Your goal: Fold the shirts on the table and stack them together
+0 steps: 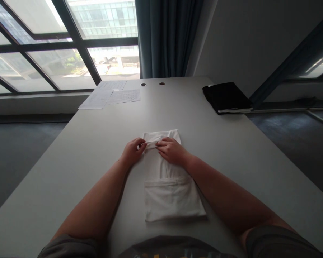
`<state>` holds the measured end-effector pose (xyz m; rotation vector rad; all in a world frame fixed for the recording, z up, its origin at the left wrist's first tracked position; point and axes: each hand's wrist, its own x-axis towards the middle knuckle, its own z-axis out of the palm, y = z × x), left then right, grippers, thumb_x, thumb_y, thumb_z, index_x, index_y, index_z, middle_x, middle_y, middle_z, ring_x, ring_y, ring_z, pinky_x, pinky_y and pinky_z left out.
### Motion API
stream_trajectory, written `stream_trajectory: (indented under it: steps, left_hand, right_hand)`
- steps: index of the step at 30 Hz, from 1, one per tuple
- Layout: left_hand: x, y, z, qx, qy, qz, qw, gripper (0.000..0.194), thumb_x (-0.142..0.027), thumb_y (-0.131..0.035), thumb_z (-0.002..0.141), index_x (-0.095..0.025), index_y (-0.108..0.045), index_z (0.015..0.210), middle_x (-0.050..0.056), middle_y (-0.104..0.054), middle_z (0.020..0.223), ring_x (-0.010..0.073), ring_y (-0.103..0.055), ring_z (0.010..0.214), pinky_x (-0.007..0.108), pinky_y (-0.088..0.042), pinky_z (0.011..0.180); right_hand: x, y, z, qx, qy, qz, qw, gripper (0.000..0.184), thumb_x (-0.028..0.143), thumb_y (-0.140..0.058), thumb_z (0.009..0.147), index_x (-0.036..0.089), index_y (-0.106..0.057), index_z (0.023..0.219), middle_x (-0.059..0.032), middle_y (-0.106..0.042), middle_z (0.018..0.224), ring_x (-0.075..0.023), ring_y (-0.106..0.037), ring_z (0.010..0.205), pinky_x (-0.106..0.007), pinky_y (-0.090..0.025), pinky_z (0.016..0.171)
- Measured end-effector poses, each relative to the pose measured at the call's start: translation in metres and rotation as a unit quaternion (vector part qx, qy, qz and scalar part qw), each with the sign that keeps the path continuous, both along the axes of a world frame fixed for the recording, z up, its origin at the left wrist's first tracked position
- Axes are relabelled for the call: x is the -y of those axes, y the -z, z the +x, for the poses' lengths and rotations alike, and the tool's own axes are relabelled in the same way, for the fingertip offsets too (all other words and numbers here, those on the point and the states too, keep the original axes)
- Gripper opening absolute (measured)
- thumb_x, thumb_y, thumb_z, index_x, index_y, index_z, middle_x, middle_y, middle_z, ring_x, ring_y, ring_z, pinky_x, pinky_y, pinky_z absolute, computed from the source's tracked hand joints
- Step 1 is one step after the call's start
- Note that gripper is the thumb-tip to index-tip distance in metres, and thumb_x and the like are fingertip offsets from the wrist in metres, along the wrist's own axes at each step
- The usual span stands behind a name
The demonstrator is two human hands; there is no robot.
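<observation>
A white folded garment [174, 199] lies lengthwise in front of me, both its near and far ends folded in toward the middle. Its exact kind does not show. At the left side of the far fold, my left hand [133, 152] pinches the edge between thumb and fingers. My right hand [173, 150] rests over the right part of the same fold, its fingertips gripping the edge close to the middle; its thumb is partly hidden. The near fold lies flat, with neither hand on it.
The garment is on a white table [97, 172]. Printed paper sheets [104, 95] lie at the far left, and a black folder [228, 96] with papers inside sits at the far right. Two round holes pierce the far tabletop. Behind are a blue curtain [168, 39] and windows.
</observation>
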<state>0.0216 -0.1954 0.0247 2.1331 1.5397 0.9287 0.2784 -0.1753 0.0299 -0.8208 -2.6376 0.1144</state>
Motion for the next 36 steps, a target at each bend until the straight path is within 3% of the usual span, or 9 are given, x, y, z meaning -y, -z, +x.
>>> stream_trajectory:
  steps: [4, 9, 13, 16, 20, 25, 31, 36]
  left_hand:
    - [0.001, -0.002, -0.001, -0.017, 0.003, 0.017, 1.000, 0.021, -0.040, -0.054, 0.096, -0.022, -0.066, 0.093, 0.000, -0.064, 0.081, 0.0141, -0.056, 0.070, 0.026, -0.048, 0.069]
    - [0.002, -0.008, -0.001, -0.137, 0.089, 0.007, 0.987, 0.012, -0.030, -0.060, 0.090, -0.024, -0.069, 0.096, 0.003, -0.070, 0.090, 0.0185, -0.062, 0.084, 0.032, -0.050, 0.087]
    - [0.007, -0.019, 0.000, -0.196, 0.138, 0.009, 0.971, 0.019, -0.024, -0.063, 0.084, -0.026, -0.072, 0.099, 0.007, -0.070, 0.112, 0.0245, -0.062, 0.105, 0.039, -0.047, 0.102]
    - [0.009, -0.023, 0.001, -0.178, 0.156, -0.004, 0.972, 0.019, -0.033, -0.057, 0.093, -0.027, -0.073, 0.103, 0.007, -0.068, 0.121, 0.0241, -0.061, 0.111, 0.039, -0.047, 0.107]
    - [0.003, -0.010, -0.001, -0.137, 0.071, 0.003, 0.988, 0.031, -0.030, -0.043, 0.102, -0.027, -0.072, 0.113, 0.007, -0.070, 0.116, 0.0227, -0.063, 0.110, 0.039, -0.048, 0.106]
    - [-0.014, 0.011, -0.005, -0.154, 0.004, 0.011, 0.988, 0.036, -0.028, -0.055, 0.095, -0.030, -0.071, 0.128, 0.008, -0.064, 0.125, 0.0253, -0.061, 0.116, 0.042, -0.048, 0.110]
    - [-0.028, 0.012, -0.004, -0.142, -0.008, 0.000, 0.990, 0.026, -0.028, -0.057, 0.096, -0.031, -0.076, 0.112, 0.006, -0.068, 0.120, 0.0234, -0.063, 0.113, 0.040, -0.049, 0.107]
    - [-0.028, 0.009, -0.005, -0.102, -0.064, -0.035, 0.992, 0.023, -0.024, -0.058, 0.093, -0.028, -0.076, 0.106, 0.004, -0.071, 0.115, 0.0189, -0.067, 0.092, 0.036, -0.052, 0.098]
  right_hand:
    - [-0.002, -0.009, 0.009, -0.009, 0.013, 0.020, 1.000, 0.027, 0.026, -0.054, 0.103, 0.019, -0.080, 0.108, -0.0096, -0.075, 0.124, -0.0304, -0.054, 0.124, -0.047, -0.040, 0.104]
    - [-0.003, -0.012, 0.016, 0.007, -0.015, -0.005, 1.000, 0.022, 0.026, -0.060, 0.100, 0.021, -0.080, 0.090, -0.0087, -0.077, 0.110, -0.0285, -0.060, 0.114, -0.045, -0.041, 0.100]
    - [-0.003, -0.015, 0.017, -0.065, -0.002, 0.014, 0.998, 0.019, 0.025, -0.058, 0.101, 0.021, -0.077, 0.103, -0.0101, -0.072, 0.120, -0.0262, -0.061, 0.111, -0.043, -0.042, 0.100]
    - [-0.006, -0.015, 0.019, -0.097, 0.047, 0.010, 0.994, 0.024, 0.023, -0.061, 0.098, 0.021, -0.072, 0.119, -0.0123, -0.068, 0.125, -0.0262, -0.060, 0.111, -0.041, -0.043, 0.101]
    - [-0.013, -0.006, 0.023, -0.041, 0.042, -0.038, 0.998, 0.024, 0.021, -0.065, 0.095, 0.022, -0.073, 0.118, -0.0094, -0.070, 0.113, -0.0257, -0.060, 0.107, -0.039, -0.043, 0.099]
    - [-0.017, 0.001, 0.022, -0.027, 0.049, -0.051, 0.997, 0.021, 0.014, -0.062, 0.095, 0.020, -0.076, 0.110, -0.0072, -0.072, 0.105, -0.0229, -0.062, 0.102, -0.035, -0.040, 0.095]
    - [-0.016, -0.002, 0.020, -0.026, 0.039, -0.046, 0.998, 0.020, 0.010, -0.060, 0.091, 0.020, -0.077, 0.097, -0.0066, -0.071, 0.100, -0.0215, -0.063, 0.096, -0.033, -0.039, 0.090]
    - [-0.016, -0.002, 0.026, -0.010, 0.029, -0.066, 0.997, 0.020, 0.011, -0.061, 0.087, 0.020, -0.078, 0.092, -0.0059, -0.069, 0.095, -0.0210, -0.063, 0.092, -0.033, -0.041, 0.088]
